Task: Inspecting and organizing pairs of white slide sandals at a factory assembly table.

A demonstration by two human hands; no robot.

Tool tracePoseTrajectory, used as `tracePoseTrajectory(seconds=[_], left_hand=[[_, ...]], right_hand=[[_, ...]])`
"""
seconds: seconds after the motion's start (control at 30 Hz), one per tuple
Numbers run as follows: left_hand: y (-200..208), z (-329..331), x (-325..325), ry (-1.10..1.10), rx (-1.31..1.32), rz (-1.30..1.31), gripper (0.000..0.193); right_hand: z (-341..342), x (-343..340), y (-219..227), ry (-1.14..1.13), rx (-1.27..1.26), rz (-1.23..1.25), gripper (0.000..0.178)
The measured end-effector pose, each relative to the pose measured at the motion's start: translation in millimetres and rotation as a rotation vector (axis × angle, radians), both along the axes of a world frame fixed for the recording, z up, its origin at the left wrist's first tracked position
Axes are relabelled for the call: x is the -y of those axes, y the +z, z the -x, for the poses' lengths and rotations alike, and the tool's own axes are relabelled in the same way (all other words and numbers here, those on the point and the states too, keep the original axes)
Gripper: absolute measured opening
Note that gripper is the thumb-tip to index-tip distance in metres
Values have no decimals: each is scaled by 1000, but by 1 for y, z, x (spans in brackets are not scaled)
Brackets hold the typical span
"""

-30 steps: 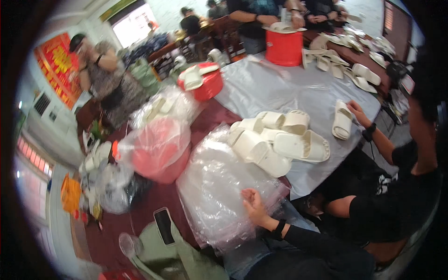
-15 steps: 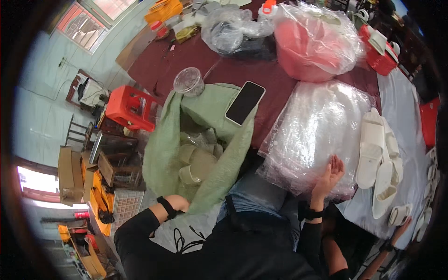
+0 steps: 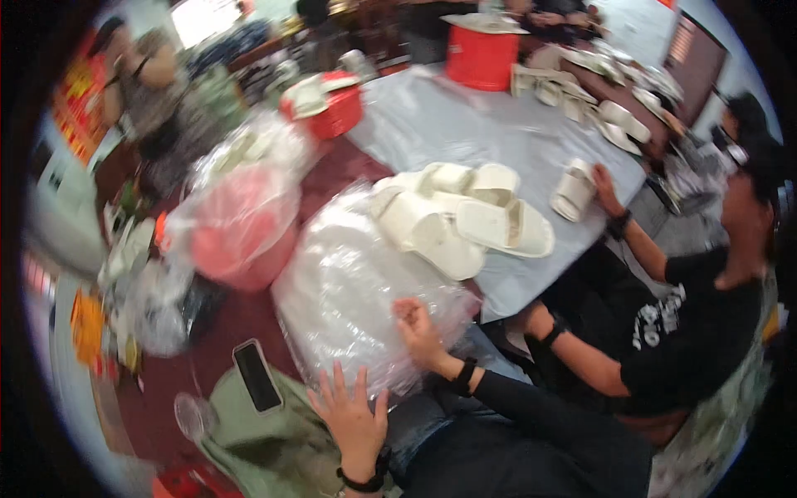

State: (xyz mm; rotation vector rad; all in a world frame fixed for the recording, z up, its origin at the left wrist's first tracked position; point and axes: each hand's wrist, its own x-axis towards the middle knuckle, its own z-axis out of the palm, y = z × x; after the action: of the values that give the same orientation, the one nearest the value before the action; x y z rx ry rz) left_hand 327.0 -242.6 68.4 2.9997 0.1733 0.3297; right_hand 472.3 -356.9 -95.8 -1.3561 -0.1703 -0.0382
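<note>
1. The right hand (image 3: 418,330) rests on a heap of clear plastic bags (image 3: 353,290), fingers curled and pinching the film.
2. The left hand (image 3: 353,419) lies released, fingers spread, at the heap's near edge, just beside a green cloth bag (image 3: 274,440).
3. A black phone (image 3: 256,376) lies on the green bag.
4. The heap sits on the bench (image 3: 465,124), touching a pile of white slippers (image 3: 461,217).
5. A co-worker's hand (image 3: 602,187) holds one white slipper (image 3: 573,192) further right.
</note>
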Motion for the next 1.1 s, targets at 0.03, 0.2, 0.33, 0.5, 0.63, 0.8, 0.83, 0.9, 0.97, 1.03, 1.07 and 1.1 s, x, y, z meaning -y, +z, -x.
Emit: tracePoseTrajectory(seconds=[0.03,0.2,0.33,0.5,0.63,0.8,0.83,0.9,0.97,1.03,1.07,1.1], left_hand=[[-21,-13,-2,-5,20,39,40],[-83,-55,-6,-48,-45,29,37],[-110,-58,-10,-33,40,56,36],[-122,-58,-13,-39,145,35,34],[-121,-59,-13,-35,176,22,34],[-118,-61,-9,-35,198,15,34],[-118,-60,-9,-41,199,7,35],[-119,-59,-10,-39,200,-6,36],[-120,-58,-12,-34,207,3,34],[-121,-58,-10,-36,213,-5,34],[-121,-59,-9,-38,218,-13,34],[-121,-59,-9,-37,219,-13,34]], right_hand=[[1,0,6,49,-33,-7,39],[0,5,13,158,-5,90,40],[-4,22,53,251,-24,180,41],[-29,64,82,-92,225,558,33],[-76,114,89,-690,364,794,43],[-129,181,63,-999,48,1140,68],[-131,188,63,-924,-96,1091,71],[-132,193,65,-838,-235,1037,74],[-130,194,70,-760,-298,1033,73],[-131,201,71,-794,-256,1023,70],[-133,206,72,-783,-269,985,67],[-134,208,76,-770,-282,947,64]])
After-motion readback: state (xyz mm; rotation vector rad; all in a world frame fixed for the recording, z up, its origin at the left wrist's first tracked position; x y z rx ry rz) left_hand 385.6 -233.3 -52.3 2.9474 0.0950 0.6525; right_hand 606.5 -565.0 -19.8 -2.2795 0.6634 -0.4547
